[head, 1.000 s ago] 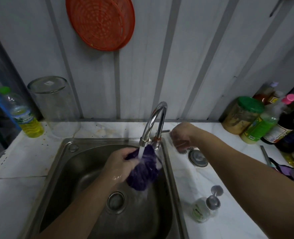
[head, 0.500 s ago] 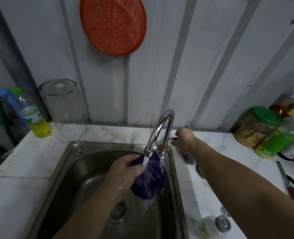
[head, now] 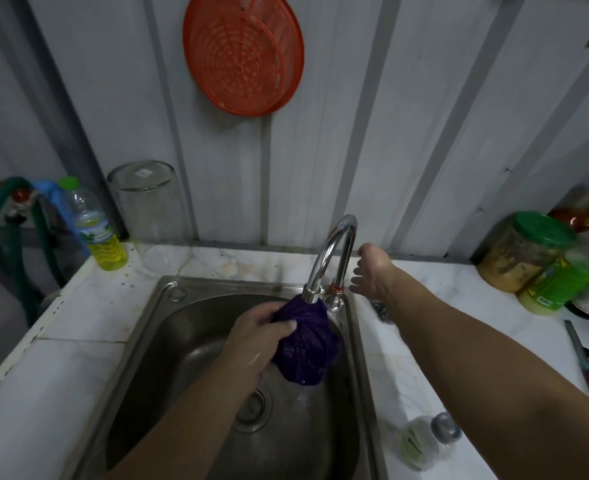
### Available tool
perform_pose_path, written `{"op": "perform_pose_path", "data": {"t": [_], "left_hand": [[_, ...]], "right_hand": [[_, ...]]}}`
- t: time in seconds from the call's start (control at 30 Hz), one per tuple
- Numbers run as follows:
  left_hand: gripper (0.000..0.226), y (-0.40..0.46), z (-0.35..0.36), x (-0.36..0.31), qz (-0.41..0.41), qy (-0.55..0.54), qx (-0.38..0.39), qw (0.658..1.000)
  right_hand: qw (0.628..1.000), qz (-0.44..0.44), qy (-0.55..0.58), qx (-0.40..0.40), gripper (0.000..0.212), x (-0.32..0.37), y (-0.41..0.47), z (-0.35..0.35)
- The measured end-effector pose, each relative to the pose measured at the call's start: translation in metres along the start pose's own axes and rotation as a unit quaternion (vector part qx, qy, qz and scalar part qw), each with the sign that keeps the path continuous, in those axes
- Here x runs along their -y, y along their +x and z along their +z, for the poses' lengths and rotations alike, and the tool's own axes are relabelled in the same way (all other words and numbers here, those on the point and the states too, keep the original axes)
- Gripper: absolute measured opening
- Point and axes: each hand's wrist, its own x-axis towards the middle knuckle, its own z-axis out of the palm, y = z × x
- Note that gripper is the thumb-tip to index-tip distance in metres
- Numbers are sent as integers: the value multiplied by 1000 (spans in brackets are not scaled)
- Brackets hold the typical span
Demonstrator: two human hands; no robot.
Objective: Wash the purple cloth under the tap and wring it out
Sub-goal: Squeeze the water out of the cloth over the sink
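The purple cloth [head: 305, 344] is gripped in a bunch by the left hand [head: 256, 341], fingers curled round it, right under the tap [head: 331, 258] spout over the sink [head: 168, 327]. The right hand [head: 372, 273] is held just right of the tap, fingers loosely spread, nothing in it.
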Motion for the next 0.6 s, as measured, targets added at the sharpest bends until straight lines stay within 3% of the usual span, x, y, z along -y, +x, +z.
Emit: {"op": "perform_pose_path", "data": {"t": [0.1, 0.17, 0.27, 0.33, 0.43, 0.5, 0.57, 0.6], "left_hand": [[33, -4, 1, -2, -13, -38, -1, 999], [33, -8, 3, -5, -35, -90, -8, 995], [32, -16, 8, -10, -79, -166, 8, 983], [30, -23, 12, -11, -106, -176, 43, 978], [36, -31, 14, -13, -144, -111, 118, 976], [47, -36, 15, -13, -127, -17, 174, 976], [80, -37, 15, -7, -94, 79, 190, 974], [97, -37, 14, -5, -74, 118, 189, 972]], "right_hand": [[998, 12, 13, -58, 21, -8, -31, 2], [998, 24, 36, -48, 17, -25, -57, 6], [996, 18, 75, 38, 23, -70, -94, 15], [980, -6, 157, 121, 40, -101, -107, 23], [941, -61, 270, 192, 53, -130, -114, 31], [928, -94, 291, 210, 56, -131, -115, 34], [939, -140, 248, 194, 56, -127, -115, 36], [946, -167, 210, 181, 43, -124, -116, 38]]}}
